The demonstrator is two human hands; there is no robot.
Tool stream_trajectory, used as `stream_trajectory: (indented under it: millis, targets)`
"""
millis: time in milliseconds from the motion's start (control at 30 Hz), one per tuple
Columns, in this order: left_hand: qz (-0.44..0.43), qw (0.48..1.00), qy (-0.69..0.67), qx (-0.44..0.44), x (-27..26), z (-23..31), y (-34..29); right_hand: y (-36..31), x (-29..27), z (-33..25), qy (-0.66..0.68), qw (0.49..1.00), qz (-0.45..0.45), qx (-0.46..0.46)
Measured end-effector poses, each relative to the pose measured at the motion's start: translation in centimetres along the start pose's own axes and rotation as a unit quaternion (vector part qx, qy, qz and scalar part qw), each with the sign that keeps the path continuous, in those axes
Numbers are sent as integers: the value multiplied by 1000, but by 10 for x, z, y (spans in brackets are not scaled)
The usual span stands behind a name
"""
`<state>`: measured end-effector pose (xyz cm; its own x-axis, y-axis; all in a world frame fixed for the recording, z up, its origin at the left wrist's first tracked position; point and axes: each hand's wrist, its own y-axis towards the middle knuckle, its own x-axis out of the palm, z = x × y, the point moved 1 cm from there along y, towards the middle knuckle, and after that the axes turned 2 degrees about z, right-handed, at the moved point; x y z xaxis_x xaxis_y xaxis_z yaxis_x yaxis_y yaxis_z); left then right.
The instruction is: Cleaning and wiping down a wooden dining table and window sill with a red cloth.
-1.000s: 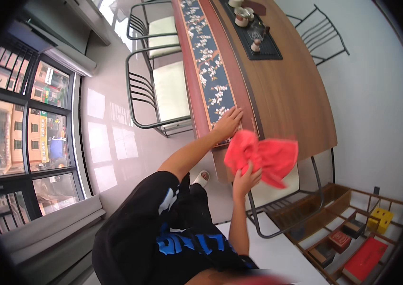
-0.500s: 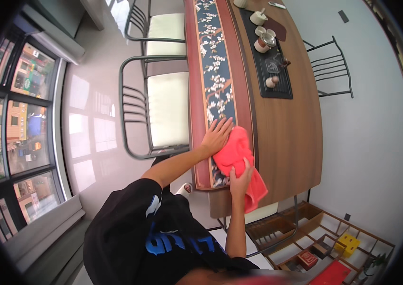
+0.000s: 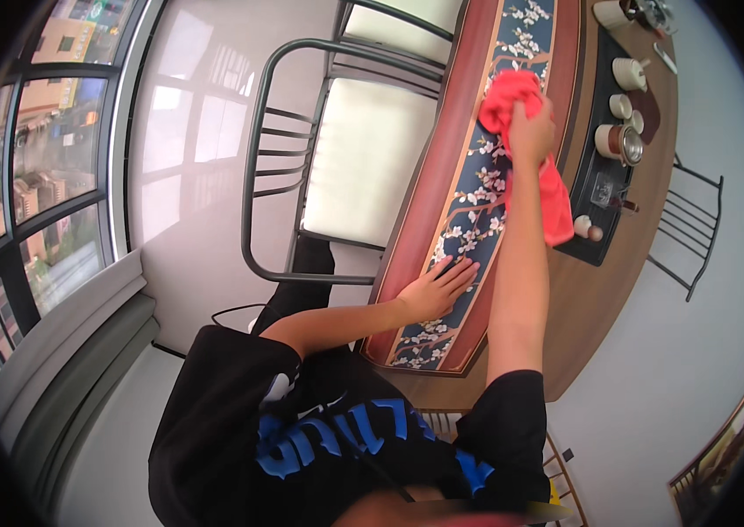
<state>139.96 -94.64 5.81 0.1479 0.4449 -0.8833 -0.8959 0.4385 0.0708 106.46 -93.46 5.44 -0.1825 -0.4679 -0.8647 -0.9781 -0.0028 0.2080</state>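
Head view: the right hand clutches a coral-red cloth on the floral runner along the bench; the left hand lies flat, splayed; blue lettering crosses the black shirt.

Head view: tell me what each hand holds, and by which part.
The right hand grips the red cloth by its bunched far part; the left hand holds nothing, resting on the floral runner.

Coral cloth, red-bordered navy blossom-print runner
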Motion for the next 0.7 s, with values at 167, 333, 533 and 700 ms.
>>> stream_trajectory:
  millis: [167, 333, 533, 700]
  targets:
    - [-5, 1000, -10, -23, 16, 3, -6, -69, -9, -53, -17, 996, -68, -46]
    - [17, 1000, -8, -8, 10, 11, 0, -151, -80, 74, 0, 998, 4, 64]
    - [80, 993, 80, -27, 28, 4, -3, -405, -188, 139, -37, 978, 81, 190]
    - [65, 983, 170, 25, 27, 19, 3, -579, -223, 93, -100, 942, 72, 312]
